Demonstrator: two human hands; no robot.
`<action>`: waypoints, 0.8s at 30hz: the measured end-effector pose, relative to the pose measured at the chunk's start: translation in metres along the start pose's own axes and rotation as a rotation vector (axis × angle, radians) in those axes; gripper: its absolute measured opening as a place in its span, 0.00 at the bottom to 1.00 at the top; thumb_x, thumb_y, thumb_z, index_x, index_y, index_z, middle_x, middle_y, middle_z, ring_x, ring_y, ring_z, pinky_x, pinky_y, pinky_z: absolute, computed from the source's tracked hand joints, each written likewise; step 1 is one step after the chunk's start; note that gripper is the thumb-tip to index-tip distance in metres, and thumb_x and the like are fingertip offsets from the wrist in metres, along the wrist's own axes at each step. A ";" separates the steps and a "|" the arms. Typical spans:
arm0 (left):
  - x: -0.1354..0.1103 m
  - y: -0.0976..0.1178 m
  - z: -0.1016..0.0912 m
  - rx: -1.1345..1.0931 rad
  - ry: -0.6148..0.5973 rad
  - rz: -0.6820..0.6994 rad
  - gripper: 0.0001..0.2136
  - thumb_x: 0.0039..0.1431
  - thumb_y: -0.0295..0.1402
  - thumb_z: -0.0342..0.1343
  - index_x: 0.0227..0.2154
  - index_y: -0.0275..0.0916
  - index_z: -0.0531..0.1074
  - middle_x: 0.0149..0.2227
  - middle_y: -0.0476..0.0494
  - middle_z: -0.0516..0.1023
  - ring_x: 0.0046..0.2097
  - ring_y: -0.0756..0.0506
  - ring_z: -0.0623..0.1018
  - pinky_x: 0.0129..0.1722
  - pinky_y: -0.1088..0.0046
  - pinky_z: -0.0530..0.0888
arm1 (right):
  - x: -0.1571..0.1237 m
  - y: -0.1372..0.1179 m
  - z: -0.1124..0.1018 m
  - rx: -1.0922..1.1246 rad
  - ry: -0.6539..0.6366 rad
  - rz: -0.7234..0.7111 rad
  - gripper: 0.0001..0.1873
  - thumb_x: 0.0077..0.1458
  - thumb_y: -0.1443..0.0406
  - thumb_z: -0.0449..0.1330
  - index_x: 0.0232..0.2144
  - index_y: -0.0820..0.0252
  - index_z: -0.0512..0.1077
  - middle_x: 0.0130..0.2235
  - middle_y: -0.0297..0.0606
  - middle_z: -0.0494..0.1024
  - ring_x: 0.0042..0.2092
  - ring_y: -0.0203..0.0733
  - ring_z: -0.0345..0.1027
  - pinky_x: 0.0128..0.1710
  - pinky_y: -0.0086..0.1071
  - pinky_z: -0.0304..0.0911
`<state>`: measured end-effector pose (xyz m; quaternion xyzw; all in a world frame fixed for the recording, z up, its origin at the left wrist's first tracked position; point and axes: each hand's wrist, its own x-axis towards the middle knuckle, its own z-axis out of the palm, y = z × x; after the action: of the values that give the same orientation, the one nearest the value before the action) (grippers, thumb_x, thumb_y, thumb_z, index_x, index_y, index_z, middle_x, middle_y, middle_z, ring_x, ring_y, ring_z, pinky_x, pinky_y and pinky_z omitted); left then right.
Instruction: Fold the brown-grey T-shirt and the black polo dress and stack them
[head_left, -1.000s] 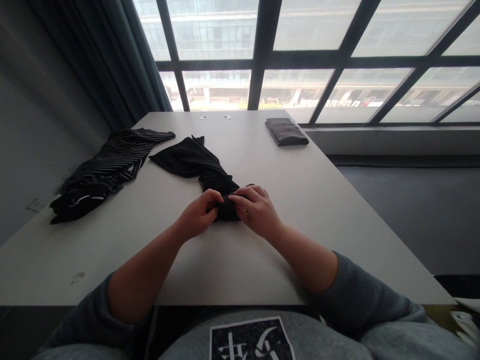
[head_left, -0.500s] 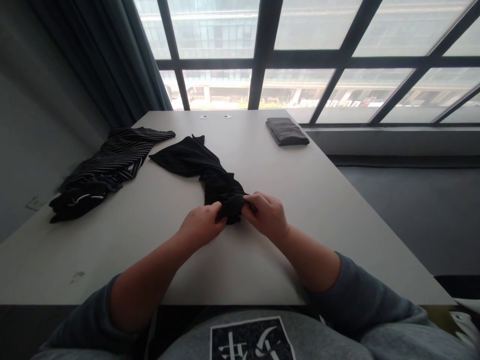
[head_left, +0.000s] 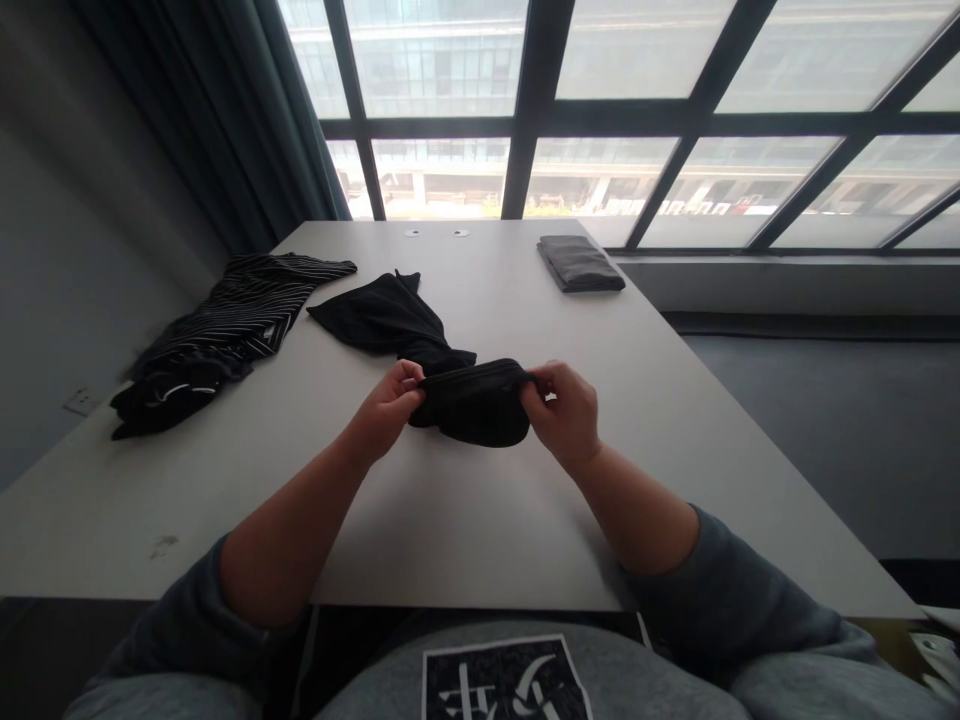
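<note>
A length of black cloth, which looks like a pair of black pants [head_left: 484,410], lies across the middle of the table. Its near end is a wide, stitched band lifted and stretched between my hands. My left hand [head_left: 388,405] pinches the band's left end; my right hand [head_left: 562,405] pinches the right end, fingers closed on the edge. Beyond the band, the rest of the cloth is bunched and twisted, then fans out flat toward the back left. The cloth's underside is hidden.
The white table [head_left: 697,480] carries a striped dark garment [head_left: 232,300] in a crumpled heap at the left. A folded grey cloth [head_left: 581,263] lies near the back right edge. Large windows [head_left: 600,170] stand behind, and a dark curtain [head_left: 225,120] hangs at the left.
My hands have moved apart, spreading the band of the black pants that was bunched between them. The near end now hangs open and wide. The view has shifted slightly.
</note>
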<state>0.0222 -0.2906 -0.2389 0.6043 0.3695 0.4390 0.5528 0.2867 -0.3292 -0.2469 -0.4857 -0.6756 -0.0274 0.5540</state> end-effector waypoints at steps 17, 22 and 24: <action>-0.009 0.005 0.004 1.062 0.306 0.495 0.04 0.69 0.31 0.54 0.38 0.41 0.73 0.39 0.43 0.74 0.39 0.43 0.75 0.40 0.67 0.73 | -0.003 -0.001 0.007 0.045 -0.249 0.139 0.09 0.66 0.58 0.59 0.38 0.56 0.74 0.27 0.32 0.75 0.26 0.35 0.66 0.29 0.29 0.61; -0.012 0.011 0.005 1.171 0.202 0.571 0.06 0.65 0.26 0.53 0.41 0.40 0.73 0.43 0.40 0.76 0.44 0.40 0.76 0.46 0.63 0.73 | -0.008 -0.005 0.009 0.078 -0.304 0.080 0.08 0.67 0.59 0.59 0.39 0.56 0.74 0.25 0.30 0.74 0.25 0.35 0.64 0.29 0.28 0.60; -0.013 0.012 0.009 1.155 0.052 0.588 0.07 0.67 0.30 0.56 0.46 0.41 0.74 0.45 0.40 0.78 0.46 0.40 0.77 0.46 0.65 0.73 | -0.009 -0.006 0.009 0.086 -0.305 0.060 0.07 0.67 0.59 0.59 0.40 0.56 0.74 0.26 0.31 0.75 0.25 0.35 0.65 0.29 0.28 0.61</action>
<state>0.0253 -0.3072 -0.2284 0.8695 0.3785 0.3171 -0.0134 0.2752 -0.3325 -0.2547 -0.4803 -0.7375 0.0921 0.4658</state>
